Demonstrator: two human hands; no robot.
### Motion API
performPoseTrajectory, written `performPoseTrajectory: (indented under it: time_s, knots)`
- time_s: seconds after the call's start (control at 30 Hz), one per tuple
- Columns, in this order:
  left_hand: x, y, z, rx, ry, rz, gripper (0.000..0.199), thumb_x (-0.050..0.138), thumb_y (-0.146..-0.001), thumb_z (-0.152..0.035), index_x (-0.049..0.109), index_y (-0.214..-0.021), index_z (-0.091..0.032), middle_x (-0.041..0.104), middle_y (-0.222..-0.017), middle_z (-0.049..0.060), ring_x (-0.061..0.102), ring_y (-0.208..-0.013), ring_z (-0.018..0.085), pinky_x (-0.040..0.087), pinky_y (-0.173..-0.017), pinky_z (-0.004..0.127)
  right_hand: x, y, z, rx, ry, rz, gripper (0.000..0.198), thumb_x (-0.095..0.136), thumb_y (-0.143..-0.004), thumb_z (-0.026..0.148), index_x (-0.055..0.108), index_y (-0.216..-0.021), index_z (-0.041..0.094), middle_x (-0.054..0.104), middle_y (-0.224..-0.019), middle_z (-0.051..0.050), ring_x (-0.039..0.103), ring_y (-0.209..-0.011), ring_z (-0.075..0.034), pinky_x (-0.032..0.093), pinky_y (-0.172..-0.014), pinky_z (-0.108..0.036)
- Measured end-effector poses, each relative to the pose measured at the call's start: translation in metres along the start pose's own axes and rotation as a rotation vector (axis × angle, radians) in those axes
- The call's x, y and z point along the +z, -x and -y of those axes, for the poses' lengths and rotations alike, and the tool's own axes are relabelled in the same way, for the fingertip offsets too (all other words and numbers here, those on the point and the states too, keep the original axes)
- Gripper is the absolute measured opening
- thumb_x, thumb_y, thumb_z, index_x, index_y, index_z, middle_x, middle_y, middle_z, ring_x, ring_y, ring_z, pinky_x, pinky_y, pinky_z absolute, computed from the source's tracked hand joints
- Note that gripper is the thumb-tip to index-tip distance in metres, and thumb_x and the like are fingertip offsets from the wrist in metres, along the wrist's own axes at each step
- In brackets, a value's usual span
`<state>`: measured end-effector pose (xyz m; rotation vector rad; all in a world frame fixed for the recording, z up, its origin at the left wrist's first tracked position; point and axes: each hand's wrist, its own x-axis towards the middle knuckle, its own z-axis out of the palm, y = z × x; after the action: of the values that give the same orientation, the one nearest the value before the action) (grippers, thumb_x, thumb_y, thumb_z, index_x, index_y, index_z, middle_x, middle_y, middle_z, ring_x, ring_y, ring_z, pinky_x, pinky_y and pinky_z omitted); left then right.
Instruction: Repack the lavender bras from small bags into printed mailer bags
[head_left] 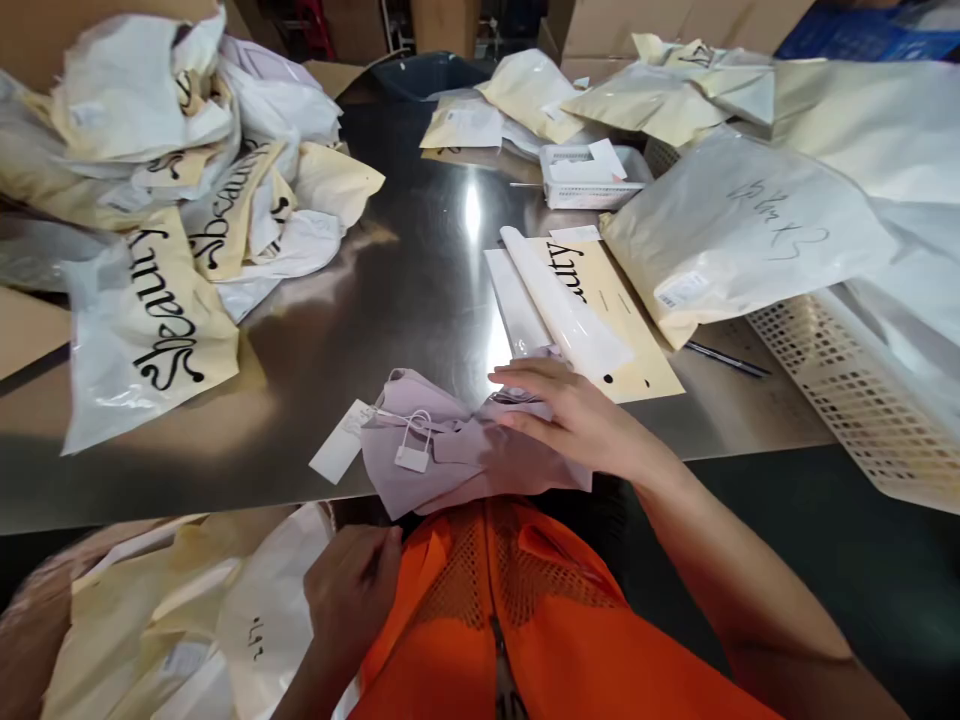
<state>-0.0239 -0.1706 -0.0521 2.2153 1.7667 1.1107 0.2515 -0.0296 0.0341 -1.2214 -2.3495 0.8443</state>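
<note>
A mauve garment (480,450) lies bunched at the front edge of the metal table, with a white paper tag (343,441) and a small white loop tag (412,457) on its left side. My right hand (574,412) rests over the garment's right part, fingers stretched out and slightly apart. Below the table edge, my left hand (354,578) is curled closed beside a white plastic bag (274,575); whatever its fingers may hold is hidden. Just past my right hand, a clear plastic sleeve (559,300) lies partly rolled on a cream printed bag (637,345).
Packed bags (172,310) with black lettering are heaped on the left of the table (405,270). At the right, a large marked bag (750,230) leans over a cream plastic basket (832,385). A pen (726,360) lies nearby, and a small white basket (592,180) stands farther back.
</note>
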Motion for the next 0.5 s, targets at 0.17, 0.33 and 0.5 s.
performPoseTrajectory:
  time_s: [0.17,0.33,0.5]
  knots:
    - [0.007,0.023,0.010,-0.242,-0.086,0.064,0.025,0.056,-0.092,-0.030,0.068,-0.072,-0.022,0.067,-0.064,-0.002,0.063,-0.058,0.012,0.045,-0.054,0.021,0.044,-0.060,-0.002,-0.001,0.274,0.457,0.049,0.079,-0.069,0.060,0.070,-0.082,0.014,0.065,-0.087,-0.012,0.061,-0.089,-0.031,0.045,-0.086,-0.047]
    - [0.014,0.019,0.005,-0.230,-0.046,0.071,0.029,0.054,-0.092,-0.035,0.070,-0.071,-0.023,0.069,-0.066,-0.003,0.065,-0.060,0.012,0.046,-0.055,0.021,0.059,-0.080,0.005,0.057,0.103,0.512,0.040,0.083,-0.069,0.044,0.056,-0.054,0.018,0.048,-0.054,0.001,0.049,-0.056,-0.015,0.038,-0.058,-0.027]
    - [-0.005,-0.014,0.016,-0.302,-0.037,-0.086,0.031,0.054,-0.092,-0.043,0.070,-0.074,-0.023,0.071,-0.069,-0.002,0.066,-0.064,0.014,0.048,-0.058,0.023,0.014,-0.031,-0.029,0.067,-0.288,0.296,0.044,0.059,-0.085,0.059,0.066,-0.083,0.015,0.061,-0.072,0.001,0.056,-0.068,-0.013,0.042,-0.059,-0.022]
